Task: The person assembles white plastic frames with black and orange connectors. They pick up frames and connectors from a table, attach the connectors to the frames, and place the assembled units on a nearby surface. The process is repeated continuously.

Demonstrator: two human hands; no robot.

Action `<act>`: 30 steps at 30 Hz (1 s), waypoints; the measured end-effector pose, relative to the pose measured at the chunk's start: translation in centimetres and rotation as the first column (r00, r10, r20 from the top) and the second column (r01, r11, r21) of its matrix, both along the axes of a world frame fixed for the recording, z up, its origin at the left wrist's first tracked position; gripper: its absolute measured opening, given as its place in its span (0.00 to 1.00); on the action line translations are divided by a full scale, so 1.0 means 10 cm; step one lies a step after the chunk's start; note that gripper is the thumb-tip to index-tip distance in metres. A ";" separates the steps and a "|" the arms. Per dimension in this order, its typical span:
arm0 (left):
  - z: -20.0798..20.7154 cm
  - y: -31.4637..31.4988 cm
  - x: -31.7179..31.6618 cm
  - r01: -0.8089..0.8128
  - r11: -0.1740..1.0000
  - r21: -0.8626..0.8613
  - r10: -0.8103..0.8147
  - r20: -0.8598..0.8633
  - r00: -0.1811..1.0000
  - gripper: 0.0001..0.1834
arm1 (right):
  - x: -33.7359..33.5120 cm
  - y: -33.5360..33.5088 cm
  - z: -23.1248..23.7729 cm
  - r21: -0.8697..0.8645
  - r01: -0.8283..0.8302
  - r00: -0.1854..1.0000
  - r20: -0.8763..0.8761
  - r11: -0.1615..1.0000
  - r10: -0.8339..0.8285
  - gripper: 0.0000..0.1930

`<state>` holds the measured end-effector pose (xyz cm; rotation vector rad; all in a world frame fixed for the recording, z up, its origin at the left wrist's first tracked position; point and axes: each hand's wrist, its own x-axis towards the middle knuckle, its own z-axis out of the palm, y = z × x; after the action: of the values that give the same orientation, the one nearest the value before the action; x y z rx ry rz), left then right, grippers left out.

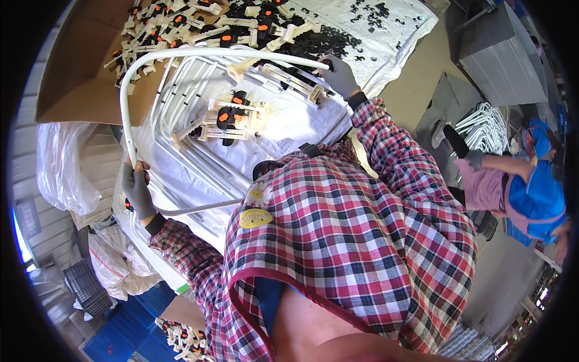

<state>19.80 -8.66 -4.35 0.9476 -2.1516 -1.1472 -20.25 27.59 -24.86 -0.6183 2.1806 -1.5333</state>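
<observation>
A white bent tube frame [124,108] arches above the work table, between my two hands. My left hand [139,192], in a grey glove with bare fingertips, is closed round the tube's left side. My right hand [341,77], also gloved, grips the tube's end at the upper right. Under the arch lie several black and cream plastic clips with orange buttons [227,117]. More white bent tubes [181,99] are stacked on the table beneath, some with small black rings on them. A cream plastic clip [240,68] shows just below the top of the arch.
A large cardboard box [78,78] stands at the upper left, beside a heap of clips [175,27]. Small black rings [329,45] are scattered on white sheeting [398,45]. On the right, another person in a blue garment [534,199] is near a pile of white tubes [485,128].
</observation>
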 end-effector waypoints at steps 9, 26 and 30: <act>0.06 0.12 0.13 0.008 1.000 0.022 -0.009 0.019 1.000 0.19 | 0.04 0.39 0.28 -0.467 -0.252 0.804 0.386 0.848 0.452 0.25; 0.13 0.95 -2.06 0.476 0.720 -0.504 -0.382 0.284 0.879 0.33 | 0.27 -1.57 2.18 0.512 -0.225 -0.102 -0.859 0.829 0.502 0.09; -0.13 0.61 -1.88 0.375 0.882 -0.284 -0.333 0.186 0.924 0.22 | -0.24 -1.48 2.28 0.020 -0.473 0.526 -0.795 0.881 0.301 0.19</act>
<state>1.03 -2.57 -5.66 0.5087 -2.5957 -0.8712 -22.66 12.79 -2.03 -2.0415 2.1617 -1.3543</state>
